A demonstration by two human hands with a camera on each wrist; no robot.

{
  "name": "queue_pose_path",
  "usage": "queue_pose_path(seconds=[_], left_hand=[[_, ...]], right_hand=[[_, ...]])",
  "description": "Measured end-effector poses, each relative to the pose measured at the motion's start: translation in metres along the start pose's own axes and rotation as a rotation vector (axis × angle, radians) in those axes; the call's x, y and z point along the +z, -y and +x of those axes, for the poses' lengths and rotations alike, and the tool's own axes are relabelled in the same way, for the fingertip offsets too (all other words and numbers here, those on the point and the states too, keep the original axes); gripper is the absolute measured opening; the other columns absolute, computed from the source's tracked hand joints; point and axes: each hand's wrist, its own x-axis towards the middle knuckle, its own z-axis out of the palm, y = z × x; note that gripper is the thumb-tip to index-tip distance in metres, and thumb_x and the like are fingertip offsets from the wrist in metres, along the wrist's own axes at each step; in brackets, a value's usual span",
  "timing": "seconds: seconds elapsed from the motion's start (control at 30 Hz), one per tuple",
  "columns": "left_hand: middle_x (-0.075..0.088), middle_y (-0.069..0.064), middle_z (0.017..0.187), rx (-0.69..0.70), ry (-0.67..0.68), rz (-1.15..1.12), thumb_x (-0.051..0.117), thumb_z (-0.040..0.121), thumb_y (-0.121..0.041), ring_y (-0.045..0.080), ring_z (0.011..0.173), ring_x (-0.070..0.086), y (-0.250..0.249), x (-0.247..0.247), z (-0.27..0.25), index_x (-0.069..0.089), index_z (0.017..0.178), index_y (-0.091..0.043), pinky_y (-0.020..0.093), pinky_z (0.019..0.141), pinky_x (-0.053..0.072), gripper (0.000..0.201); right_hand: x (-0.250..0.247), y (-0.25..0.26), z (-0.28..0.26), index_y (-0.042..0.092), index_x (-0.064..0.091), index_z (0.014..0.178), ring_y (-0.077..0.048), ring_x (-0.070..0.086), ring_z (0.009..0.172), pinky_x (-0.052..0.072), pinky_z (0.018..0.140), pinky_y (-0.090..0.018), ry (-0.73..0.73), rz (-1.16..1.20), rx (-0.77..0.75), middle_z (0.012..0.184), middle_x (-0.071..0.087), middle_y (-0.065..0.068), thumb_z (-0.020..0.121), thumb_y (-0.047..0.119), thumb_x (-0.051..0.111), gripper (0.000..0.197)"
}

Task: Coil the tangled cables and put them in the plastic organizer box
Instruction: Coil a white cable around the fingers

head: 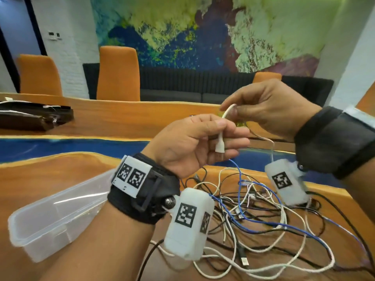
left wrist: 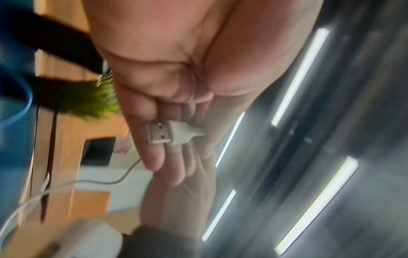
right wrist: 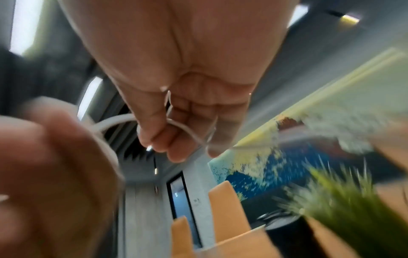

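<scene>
My left hand (head: 203, 142) is raised above the table and pinches a white USB cable just above its plug (head: 220, 146); in the left wrist view the plug (left wrist: 170, 133) lies against the fingers. My right hand (head: 263, 110) pinches the same white cable (head: 228, 110) a little higher, bending it into a loop; the right wrist view shows the cable (right wrist: 183, 128) running through its curled fingers. The cable trails down to a tangle of white, black and blue cables (head: 263, 216) on the wooden table. A clear plastic organizer box (head: 50, 218) stands open at the lower left.
The wooden table (head: 40, 179) has a blue strip across it. A dark folder-like stack (head: 30, 116) lies at the far left. Orange chairs (head: 118, 74) stand behind the table. A green plant (right wrist: 344, 209) is near the right hand.
</scene>
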Motion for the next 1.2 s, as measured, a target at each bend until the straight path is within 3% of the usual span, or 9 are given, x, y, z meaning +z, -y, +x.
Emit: queue_pose_path(seconds=[0.17,0.23,0.37,0.5,0.63,0.77,0.93,1.07,1.2], left_hand=[[0.074,0.013,0.102,0.215,0.048,-0.331,0.046,0.088,-0.012,0.004,0.063,0.066,-0.001,-0.004,0.002,0.075,0.080,-0.006,0.032,0.081,0.060,0.031],[0.073,0.011,0.106,0.244,0.071,-0.404,0.046,0.089,-0.011,0.003,0.062,0.063,-0.001,-0.006,0.003,0.072,0.095,-0.005,0.032,0.082,0.060,0.027],[0.073,0.009,0.112,0.316,-0.020,-0.341,0.045,0.092,-0.012,0.011,0.073,0.070,-0.007,-0.007,0.005,0.058,0.104,-0.011,0.028,0.076,0.058,0.018],[0.074,0.010,0.111,0.393,-0.256,0.275,0.044,0.098,-0.006,0.014,0.090,0.072,-0.012,-0.007,0.004,0.061,0.100,-0.005,0.021,0.075,0.055,0.017],[0.067,-0.015,0.084,0.462,-0.256,0.942,0.053,0.100,-0.011,-0.005,0.075,0.058,-0.004,-0.011,0.002,0.070,0.099,-0.012,0.014,0.068,0.041,0.016],[0.075,0.005,0.092,0.395,-0.223,0.780,0.051,0.101,-0.018,0.008,0.085,0.066,-0.004,-0.011,0.001,0.070,0.101,-0.010,0.016,0.069,0.044,0.021],[0.062,0.032,0.110,0.312,-0.067,0.568,0.050,0.098,-0.020,0.027,0.079,0.041,0.000,-0.015,0.002,0.076,0.098,-0.020,0.029,0.063,0.030,0.026],[0.069,0.013,0.111,0.325,0.029,0.137,0.047,0.095,-0.016,0.014,0.081,0.059,-0.006,-0.014,0.000,0.075,0.082,-0.020,0.030,0.066,0.035,0.031],[0.066,0.006,0.130,0.399,-0.003,-0.114,0.046,0.095,-0.019,0.011,0.105,0.068,-0.014,-0.014,-0.001,0.067,0.087,-0.017,0.031,0.076,0.046,0.023]], right_hand=[[-0.011,-0.011,-0.010,0.001,0.070,0.099,-0.023,0.052,0.060,0.048,0.057,-0.034,-0.160,0.296,0.150,0.070,0.060,-0.009,0.082,0.020,0.069,0.024],[-0.003,-0.010,-0.010,0.012,0.071,0.094,-0.015,0.049,0.052,0.044,0.048,-0.029,-0.112,0.121,0.119,0.065,0.058,-0.002,0.091,0.020,0.065,0.010],[0.017,0.001,-0.010,0.023,0.068,0.089,-0.016,0.057,0.068,0.050,0.066,-0.040,0.058,-0.524,-0.121,0.073,0.064,0.003,0.097,0.038,0.052,0.024],[0.019,0.024,-0.017,0.022,0.058,0.074,-0.019,0.051,0.063,0.047,0.063,-0.043,0.204,-0.761,-0.215,0.067,0.056,0.004,0.095,0.040,0.052,0.027],[0.006,0.051,-0.016,0.023,0.070,0.077,-0.013,0.057,0.061,0.048,0.058,-0.032,0.114,-0.731,-0.241,0.064,0.061,0.006,0.084,0.036,0.065,0.016],[-0.017,0.064,-0.007,0.025,0.073,0.078,-0.001,0.059,0.064,0.042,0.054,-0.012,0.014,-0.643,-0.220,0.065,0.061,0.015,0.079,0.036,0.069,0.012],[-0.026,0.056,0.006,0.018,0.074,0.084,-0.008,0.062,0.071,0.051,0.062,-0.020,-0.073,-0.491,-0.252,0.075,0.066,0.008,0.076,0.039,0.069,0.023],[-0.015,0.021,0.018,0.008,0.076,0.094,-0.028,0.063,0.080,0.051,0.073,-0.039,-0.223,-0.231,-0.135,0.083,0.071,-0.012,0.089,0.021,0.068,0.015],[0.016,-0.001,0.004,0.021,0.073,0.100,-0.019,0.059,0.074,0.050,0.075,-0.038,0.065,-0.446,-0.064,0.078,0.067,0.004,0.097,0.026,0.057,0.017]])
